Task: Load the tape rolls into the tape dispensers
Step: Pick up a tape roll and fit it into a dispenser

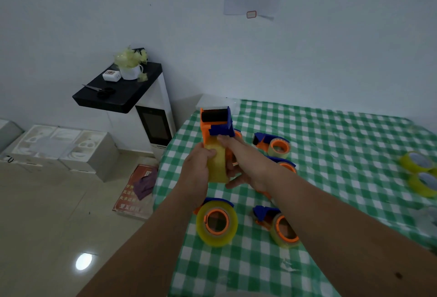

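Observation:
I hold an orange and blue tape dispenser [214, 123] upright above the table's left edge, with a yellowish tape roll [217, 163] seated in it. My left hand [197, 171] grips the roll from the left. My right hand [246, 164] holds the dispenser from the right, its index finger stretched up onto the top of the roll. Loaded dispensers lie on the cloth: one near left [216, 222], one near right [282, 229], one further back [274, 144]. Another dispenser [287, 164] is partly hidden behind my right arm. Two loose tape rolls [417, 160] [425, 183] sit at the right edge.
The table [343, 145] wears a green and white checked cloth. To its left stand a white appliance with a black shelf [123, 93] carrying scissors, a box and a cup. White foam boxes [61, 147] and a red poster [136, 190] lie on the floor.

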